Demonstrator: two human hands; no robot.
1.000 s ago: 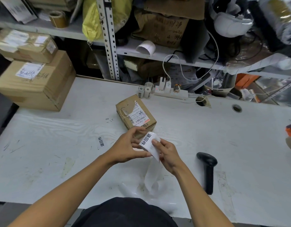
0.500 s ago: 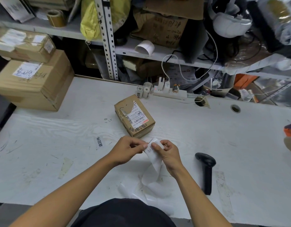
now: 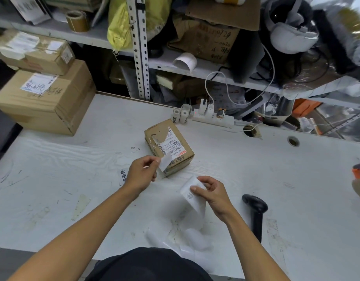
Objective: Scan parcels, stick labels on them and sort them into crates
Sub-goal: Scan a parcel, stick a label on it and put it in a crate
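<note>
Left hand (image 3: pixel 141 174) pinches a label (image 3: pixel 165 162) at the parcel's (image 3: pixel 168 146) seven o'clock; right hand (image 3: pixel 212 194) grips the roll (image 3: pixel 192 192), scanner (image 3: pixel 256 211) at three.

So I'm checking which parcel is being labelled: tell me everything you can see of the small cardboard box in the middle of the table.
The small cardboard box is brown, worn corrugated card, lying flat and turned at an angle on the white table. Its top carries a white shipping label with barcodes and a partly torn paper patch; dark handwriting shows on its near side. The left hand pinches a peeled white label at its near left corner; whether that label touches the box cannot be told.
</note>
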